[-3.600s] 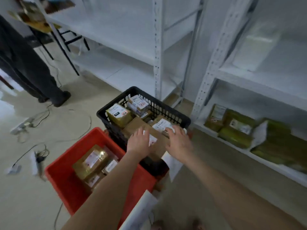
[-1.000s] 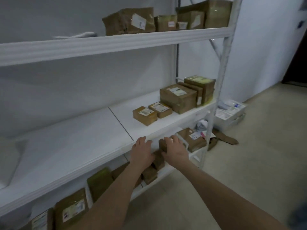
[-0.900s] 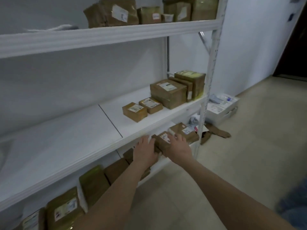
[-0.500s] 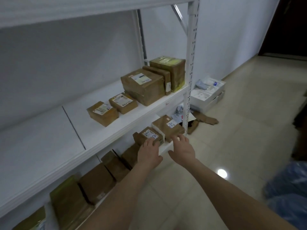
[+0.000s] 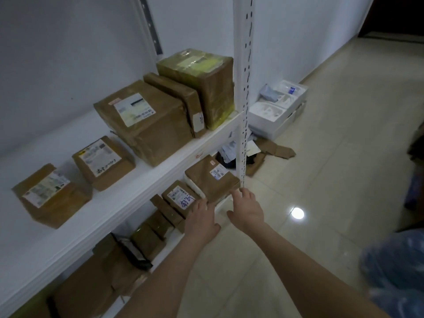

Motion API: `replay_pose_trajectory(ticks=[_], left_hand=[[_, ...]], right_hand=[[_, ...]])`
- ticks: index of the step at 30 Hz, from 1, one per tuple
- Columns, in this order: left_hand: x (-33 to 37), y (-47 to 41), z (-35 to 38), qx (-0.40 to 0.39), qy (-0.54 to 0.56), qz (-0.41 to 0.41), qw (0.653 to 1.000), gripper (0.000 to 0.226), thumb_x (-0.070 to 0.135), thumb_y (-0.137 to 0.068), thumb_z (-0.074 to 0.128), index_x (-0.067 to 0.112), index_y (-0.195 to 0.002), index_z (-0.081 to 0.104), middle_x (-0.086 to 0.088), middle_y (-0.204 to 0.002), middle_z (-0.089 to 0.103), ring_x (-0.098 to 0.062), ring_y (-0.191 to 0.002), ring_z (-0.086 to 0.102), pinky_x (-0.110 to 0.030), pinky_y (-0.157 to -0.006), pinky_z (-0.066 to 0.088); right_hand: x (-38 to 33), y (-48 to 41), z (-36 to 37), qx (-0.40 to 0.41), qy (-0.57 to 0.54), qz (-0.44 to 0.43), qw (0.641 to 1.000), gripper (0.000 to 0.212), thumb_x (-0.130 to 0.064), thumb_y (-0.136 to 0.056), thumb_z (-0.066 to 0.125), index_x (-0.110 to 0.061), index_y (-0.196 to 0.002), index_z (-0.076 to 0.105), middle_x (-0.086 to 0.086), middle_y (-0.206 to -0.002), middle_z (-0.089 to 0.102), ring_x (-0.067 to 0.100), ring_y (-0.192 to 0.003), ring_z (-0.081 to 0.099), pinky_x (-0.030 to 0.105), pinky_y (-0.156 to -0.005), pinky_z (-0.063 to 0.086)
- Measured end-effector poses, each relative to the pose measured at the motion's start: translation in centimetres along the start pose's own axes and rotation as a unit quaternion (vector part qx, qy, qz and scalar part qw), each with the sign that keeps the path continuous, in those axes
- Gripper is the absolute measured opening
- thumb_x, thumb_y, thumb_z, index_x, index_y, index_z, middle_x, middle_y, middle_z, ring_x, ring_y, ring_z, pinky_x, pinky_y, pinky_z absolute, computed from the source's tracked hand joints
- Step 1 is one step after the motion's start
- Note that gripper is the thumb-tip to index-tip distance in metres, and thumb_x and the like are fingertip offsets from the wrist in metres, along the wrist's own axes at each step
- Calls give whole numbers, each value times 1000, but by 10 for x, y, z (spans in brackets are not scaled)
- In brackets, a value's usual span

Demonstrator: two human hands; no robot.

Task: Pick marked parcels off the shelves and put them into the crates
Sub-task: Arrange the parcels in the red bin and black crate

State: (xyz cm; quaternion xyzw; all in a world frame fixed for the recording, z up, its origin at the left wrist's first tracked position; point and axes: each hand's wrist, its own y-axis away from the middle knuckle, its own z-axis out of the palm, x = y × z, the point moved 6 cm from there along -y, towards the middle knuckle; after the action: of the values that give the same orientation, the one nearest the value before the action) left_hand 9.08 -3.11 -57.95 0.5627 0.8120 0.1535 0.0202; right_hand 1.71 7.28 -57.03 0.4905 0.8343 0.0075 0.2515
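On the bottom shelf (image 5: 223, 206) lies a small brown parcel (image 5: 180, 198) with blue handwriting on its white label. My left hand (image 5: 202, 220) reaches to its front right corner with fingers extended; whether it touches is unclear. To its right sits a larger brown parcel (image 5: 212, 177) with a small label. My right hand (image 5: 246, 208) hovers spread at that parcel's front edge, next to the upright post (image 5: 242, 111). Neither hand holds anything. No crate is in view.
The middle shelf (image 5: 137, 191) carries several labelled brown parcels, among them a big box (image 5: 142, 121) and a yellow-taped box (image 5: 199, 86). More parcels fill the bottom shelf to the left. White trays (image 5: 277, 109) and cardboard scraps (image 5: 270, 150) lie on the tiled floor.
I have turned from the crates to the shelves and come closer and lower. Both hands have moved down to the two parcels at the bottom shelf's right end.
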Motion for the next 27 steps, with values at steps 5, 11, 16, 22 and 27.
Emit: replay_pose_trajectory(ticks=[5,11,16,22,27], left_hand=[[5,-51,36,-30,20,-55,998,67,34,-87,56,21,-146,29,-5,-153,24,-23,-138,26,-36,-109,32],[16,-122,83,-26,76,-146,986,65,30,-91,53,19,-147,24,-3,-155,20,-22,-139,25,-33,-108,29],[19,-165,123,-24,95,-186,978,66,27,-91,52,16,-149,20,-6,-157,14,-21,-143,19,-33,-110,29],[-25,-192,154,24,74,-246,966,74,24,-91,53,13,-151,10,-5,-157,13,-22,-141,23,-33,-110,29],[-79,-199,175,13,26,-283,959,73,20,-92,51,11,-151,9,-9,-156,13,-25,-144,18,-37,-108,33]], right_hand=[[37,-60,32,-59,8,-12,998,63,-29,-92,55,-21,-147,25,11,-154,20,30,-142,18,37,-112,26],[77,-148,64,-116,43,-71,990,61,-27,-90,58,-22,-144,29,8,-152,24,28,-141,20,38,-111,31],[94,-215,93,-134,94,-125,979,61,-24,-89,56,-20,-144,28,7,-151,24,29,-140,21,39,-107,34],[65,-257,168,-159,58,-165,972,47,-31,-94,53,-14,-136,39,9,-142,37,29,-137,29,40,-106,34],[23,-287,216,-217,-73,-139,963,51,-46,-95,48,-7,-127,49,20,-116,59,36,-109,57,40,-87,47]])
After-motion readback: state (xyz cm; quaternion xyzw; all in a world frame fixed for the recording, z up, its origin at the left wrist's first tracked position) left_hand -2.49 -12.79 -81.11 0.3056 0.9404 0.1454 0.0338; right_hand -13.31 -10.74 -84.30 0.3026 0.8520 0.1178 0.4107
